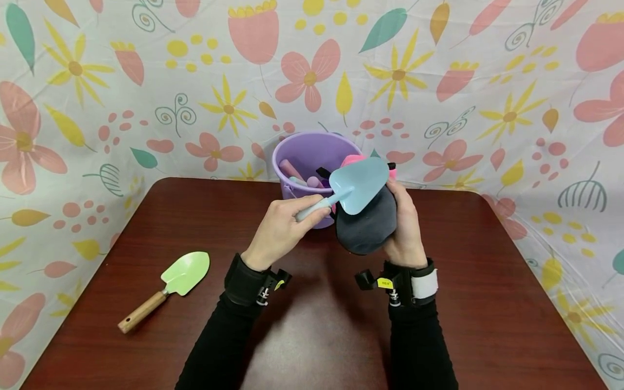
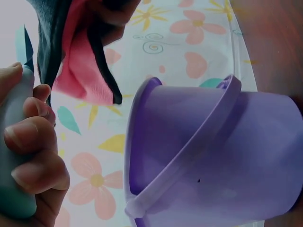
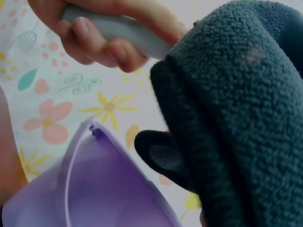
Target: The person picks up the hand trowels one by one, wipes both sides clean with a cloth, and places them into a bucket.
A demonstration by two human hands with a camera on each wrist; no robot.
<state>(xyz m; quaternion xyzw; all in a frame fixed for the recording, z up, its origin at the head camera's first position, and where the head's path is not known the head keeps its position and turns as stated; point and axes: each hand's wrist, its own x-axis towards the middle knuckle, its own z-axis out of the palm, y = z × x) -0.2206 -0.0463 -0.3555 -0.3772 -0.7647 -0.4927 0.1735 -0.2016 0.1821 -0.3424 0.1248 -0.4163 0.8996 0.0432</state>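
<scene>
Both hands work above the surface [image 1: 312, 336] centre: left hand [image 1: 279, 230] grips the blue trowel [image 1: 358, 184] handle; right hand [image 1: 407, 230] cups the grey cloth [image 1: 365, 227] against its blade. Risk: trowel may slip or tip the purple bucket [image 1: 312, 157] just behind. Count: one bucket, one cloth, two trowels, including the green trowel [image 1: 182, 273] toward the left edge

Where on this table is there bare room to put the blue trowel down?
Bare tabletop lies right of the right hand, out to the table edge, and in front between the sleeves. The left side holds only the green trowel. The middle back is crowded: the purple bucket, both hands and the dark cloth.
</scene>
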